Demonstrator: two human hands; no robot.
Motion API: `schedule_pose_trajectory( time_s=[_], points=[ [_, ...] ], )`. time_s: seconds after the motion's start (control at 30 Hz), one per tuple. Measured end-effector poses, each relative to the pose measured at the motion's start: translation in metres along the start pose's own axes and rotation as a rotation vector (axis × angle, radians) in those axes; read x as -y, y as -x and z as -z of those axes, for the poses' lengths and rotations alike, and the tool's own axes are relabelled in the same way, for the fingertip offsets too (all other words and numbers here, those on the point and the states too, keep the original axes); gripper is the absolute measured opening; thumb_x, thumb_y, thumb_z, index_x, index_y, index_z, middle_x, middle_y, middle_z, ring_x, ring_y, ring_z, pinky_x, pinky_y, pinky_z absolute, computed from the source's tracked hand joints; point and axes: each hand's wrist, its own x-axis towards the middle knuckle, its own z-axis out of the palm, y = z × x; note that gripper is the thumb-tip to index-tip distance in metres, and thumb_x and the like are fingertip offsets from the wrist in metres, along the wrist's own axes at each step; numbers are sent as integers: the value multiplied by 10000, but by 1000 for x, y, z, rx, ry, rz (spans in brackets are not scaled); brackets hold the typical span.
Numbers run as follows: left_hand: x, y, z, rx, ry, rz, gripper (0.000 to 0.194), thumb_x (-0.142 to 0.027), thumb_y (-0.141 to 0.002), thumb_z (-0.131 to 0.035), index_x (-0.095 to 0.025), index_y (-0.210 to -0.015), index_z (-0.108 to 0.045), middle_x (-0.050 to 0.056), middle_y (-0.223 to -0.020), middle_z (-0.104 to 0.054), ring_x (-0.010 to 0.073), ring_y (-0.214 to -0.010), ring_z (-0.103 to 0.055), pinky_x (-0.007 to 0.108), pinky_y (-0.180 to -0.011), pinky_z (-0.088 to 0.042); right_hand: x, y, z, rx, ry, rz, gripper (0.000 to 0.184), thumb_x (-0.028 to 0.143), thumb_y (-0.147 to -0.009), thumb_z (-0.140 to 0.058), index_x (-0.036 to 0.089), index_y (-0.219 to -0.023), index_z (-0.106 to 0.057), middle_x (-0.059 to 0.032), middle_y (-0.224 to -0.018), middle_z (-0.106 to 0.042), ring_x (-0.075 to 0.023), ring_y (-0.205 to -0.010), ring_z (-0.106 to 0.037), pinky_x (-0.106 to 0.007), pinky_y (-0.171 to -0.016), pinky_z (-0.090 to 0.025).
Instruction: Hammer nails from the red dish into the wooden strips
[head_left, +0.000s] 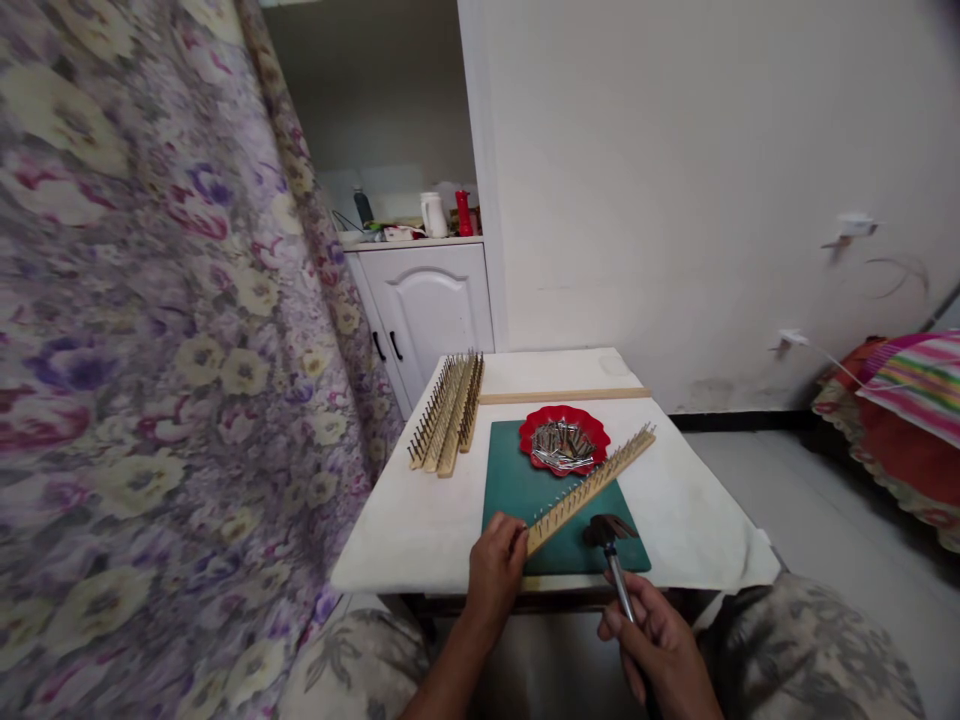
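A wooden strip point(592, 488) studded with rows of upright nails lies slantwise over the green mat point(510, 490). At its near left end, my left hand point(496, 560) is closed, fingers pinched by the wood; whether they grip the strip or a nail there is too small to tell. My right hand point(652, 635) is wrapped round the handle of a claw hammer point(611, 545). The hammer's dark head is held over the mat's lower right corner, apart from the strip. Behind the strip, a red scalloped dish point(527, 450) holds many loose nails.
Several nail-studded strips point(450, 415) lie side by side at the table's left. A bare wooden strip point(562, 396) runs across the back of the white-covered table point(420, 530). A floral curtain point(187, 400) hangs at left; a white cabinet point(431, 300) stands behind.
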Motion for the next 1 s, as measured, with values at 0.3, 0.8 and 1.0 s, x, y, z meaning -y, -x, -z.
schedule_pose_trajectory(
  time_s=[0.3,0.8,1.0],
  points=[
    [3,-2,-5,-32,59,33,147,-173,-820,-485,-188,-785,-626,17,-772,-561,127,-697,-552,218,-634,-423,38,-15,-20,333,96,-42,386,464,-824,-582,182,-1078,-516,33,-635,-635,-15,-250,-358,-132,-278,-222],
    [4,-3,-8,-27,86,79,186,-123,-764,-456,-172,-585,-462,-28,-631,-421,96,-588,-436,202,-534,-309,31,-33,-43,437,169,-46,328,426,-871,-507,169,-1073,-498,58,-610,-620,-19,-241,-356,-127,-266,-216],
    [4,-3,-8,-37,86,76,186,-134,-768,-463,-171,-587,-473,-30,-633,-425,93,-582,-430,200,-529,-304,32,-34,-42,434,148,-42,316,420,-878,-496,166,-1066,-501,55,-606,-621,-17,-244,-354,-130,-276,-213]
  ],
)
